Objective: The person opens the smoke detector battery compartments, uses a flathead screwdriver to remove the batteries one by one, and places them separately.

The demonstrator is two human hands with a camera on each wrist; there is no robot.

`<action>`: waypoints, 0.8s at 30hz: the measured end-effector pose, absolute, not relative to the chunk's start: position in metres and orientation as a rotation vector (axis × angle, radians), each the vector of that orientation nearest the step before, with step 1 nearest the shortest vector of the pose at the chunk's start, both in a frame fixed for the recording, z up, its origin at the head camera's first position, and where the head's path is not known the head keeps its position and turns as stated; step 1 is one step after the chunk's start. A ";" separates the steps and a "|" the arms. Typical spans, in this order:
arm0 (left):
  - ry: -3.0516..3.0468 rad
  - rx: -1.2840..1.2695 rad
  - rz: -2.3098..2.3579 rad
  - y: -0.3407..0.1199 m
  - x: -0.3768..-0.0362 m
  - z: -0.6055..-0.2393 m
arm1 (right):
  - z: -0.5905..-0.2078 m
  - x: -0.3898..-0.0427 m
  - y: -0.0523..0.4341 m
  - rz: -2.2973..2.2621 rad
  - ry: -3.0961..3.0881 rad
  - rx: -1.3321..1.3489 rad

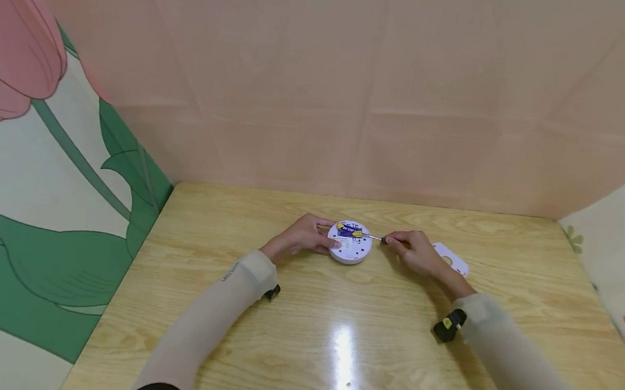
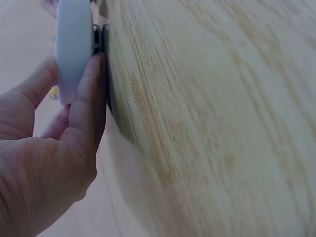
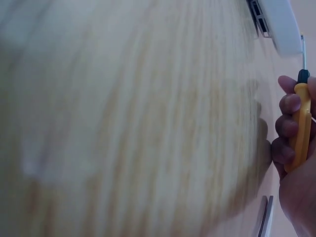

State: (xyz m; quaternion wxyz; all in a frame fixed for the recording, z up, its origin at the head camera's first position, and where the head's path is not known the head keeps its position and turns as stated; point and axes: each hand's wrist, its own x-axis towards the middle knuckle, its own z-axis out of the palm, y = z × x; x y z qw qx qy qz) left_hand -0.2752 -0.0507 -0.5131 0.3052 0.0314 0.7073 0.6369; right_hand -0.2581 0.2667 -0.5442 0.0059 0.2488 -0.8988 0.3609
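My left hand [image 1: 303,235] holds a round white device [image 1: 351,249] by its left side, the thumb on its top face and fingers underneath. In the left wrist view the device [image 2: 75,44] shows edge-on, close over the table. A blue-and-yellow cylindrical piece [image 1: 347,230], like a battery, lies on its upper face among small dark holes. My right hand [image 1: 417,252] grips a screwdriver [image 3: 300,128] by its orange handle, fingers curled round it. The screwdriver's thin metal shaft [image 1: 373,237] reaches left over the device to the end of the blue-and-yellow piece.
A flat white plate [image 1: 457,263] with a round hole lies on the wooden table [image 1: 274,354], just behind and right of my right hand. A pink backdrop [image 1: 355,99] rises at the table's far edge. Flower-printed panels [image 1: 92,199] flank the sides.
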 end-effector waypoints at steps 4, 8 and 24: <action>1.872 0.085 1.692 -0.050 -0.275 -0.513 | -0.545 -0.258 0.267 1.157 -2.814 0.770; 1.877 0.094 1.688 -0.050 -0.275 -0.514 | -0.545 -0.257 0.267 1.151 -2.812 0.764; 1.869 0.111 1.692 -0.051 -0.276 -0.518 | -0.539 -0.256 0.272 1.130 -2.884 0.717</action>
